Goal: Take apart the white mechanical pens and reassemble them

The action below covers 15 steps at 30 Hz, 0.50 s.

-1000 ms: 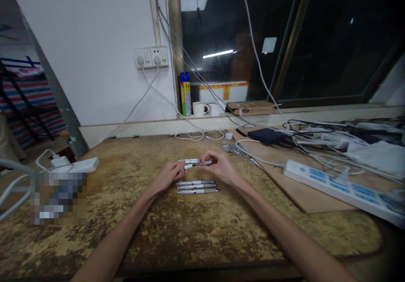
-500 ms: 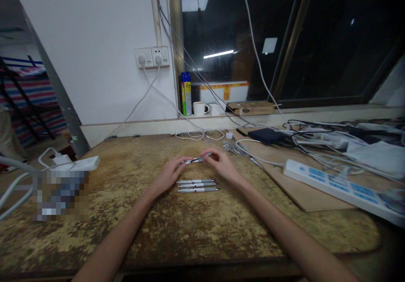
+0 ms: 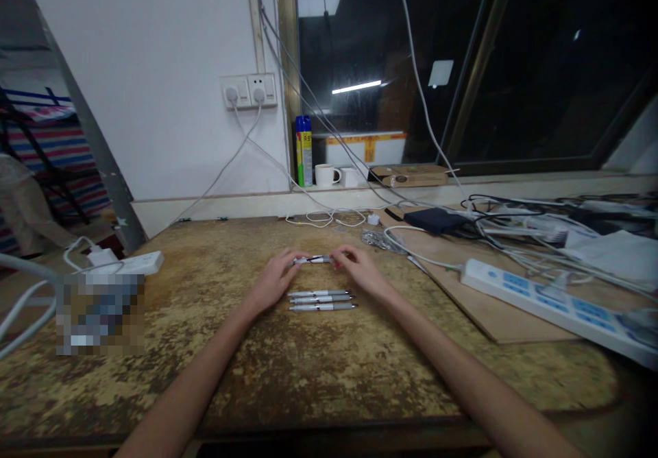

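A white-and-grey pen [image 3: 319,259] lies level between my hands, with a thin dark strip along part of it. My left hand [image 3: 275,278] pinches its left end between thumb and fingertips. At the grey right end, the fingers of my right hand [image 3: 358,269] are closed on it; the very tip is hidden. Nearer to me, three similar pens [image 3: 321,300] rest side by side on the worn wooden table [image 3: 329,369], roughly parallel to the one in my hands.
A white power strip [image 3: 539,300] and a brown board [image 3: 478,307] occupy the right side, with tangled cables behind. Crumpled clear plastic [image 3: 379,240] lies beyond my right hand. Another power strip [image 3: 141,264] is at the left. A spray can [image 3: 303,153] and mug [image 3: 325,175] stand on the sill.
The grey part in my right hand, tilted up before, has come down level, in line with the rest of the pen. The three pens have stayed put. A person at the far left has moved.
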Available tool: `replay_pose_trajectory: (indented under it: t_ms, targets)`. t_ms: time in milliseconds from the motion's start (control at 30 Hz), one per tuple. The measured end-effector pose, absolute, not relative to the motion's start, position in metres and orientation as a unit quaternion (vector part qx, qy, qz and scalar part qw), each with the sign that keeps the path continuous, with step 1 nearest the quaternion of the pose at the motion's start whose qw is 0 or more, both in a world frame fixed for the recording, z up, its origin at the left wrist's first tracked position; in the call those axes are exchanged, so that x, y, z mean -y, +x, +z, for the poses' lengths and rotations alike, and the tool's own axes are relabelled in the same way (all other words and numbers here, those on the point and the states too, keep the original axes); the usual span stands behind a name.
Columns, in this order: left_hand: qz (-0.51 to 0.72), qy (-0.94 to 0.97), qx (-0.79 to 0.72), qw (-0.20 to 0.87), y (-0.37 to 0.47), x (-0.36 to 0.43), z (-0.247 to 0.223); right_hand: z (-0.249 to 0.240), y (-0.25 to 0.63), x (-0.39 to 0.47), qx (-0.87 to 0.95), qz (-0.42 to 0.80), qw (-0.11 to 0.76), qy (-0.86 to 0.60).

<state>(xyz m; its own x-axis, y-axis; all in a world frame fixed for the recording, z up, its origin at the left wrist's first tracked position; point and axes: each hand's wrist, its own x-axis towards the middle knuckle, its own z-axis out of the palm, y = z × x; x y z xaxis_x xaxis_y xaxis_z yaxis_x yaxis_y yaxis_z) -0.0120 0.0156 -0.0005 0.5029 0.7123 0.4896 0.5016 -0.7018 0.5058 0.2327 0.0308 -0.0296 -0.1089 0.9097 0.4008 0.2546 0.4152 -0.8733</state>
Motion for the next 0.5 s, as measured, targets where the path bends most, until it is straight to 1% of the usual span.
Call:
replay_pose_trajectory:
  t_ms: [133, 233, 300, 400, 500]
  targets:
    - [0.347, 0.859, -0.332, 0.18, -0.01, -0.014, 0.002, -0.028, 0.225, -0.023, 0.692, 0.366, 0.475, -0.401]
    - [0.356, 0.855, -0.321, 0.2, -0.009, -0.013, 0.006, -0.023, 0.225, -0.022, 0.673, 0.414, 0.487, -0.371]
    - [0.378, 0.836, -0.334, 0.215, -0.011, -0.014, 0.007, -0.02, 0.228, -0.024, 0.657, 0.425, 0.503, -0.368]
    - [0.415, 0.797, -0.374, 0.228, -0.015, -0.018, 0.005, -0.02, 0.236, -0.031, 0.642, 0.399, 0.533, -0.38]
    - [0.43, 0.779, -0.4, 0.218, -0.021, -0.025, 0.0, -0.023, 0.242, -0.037, 0.646, 0.336, 0.556, -0.401]
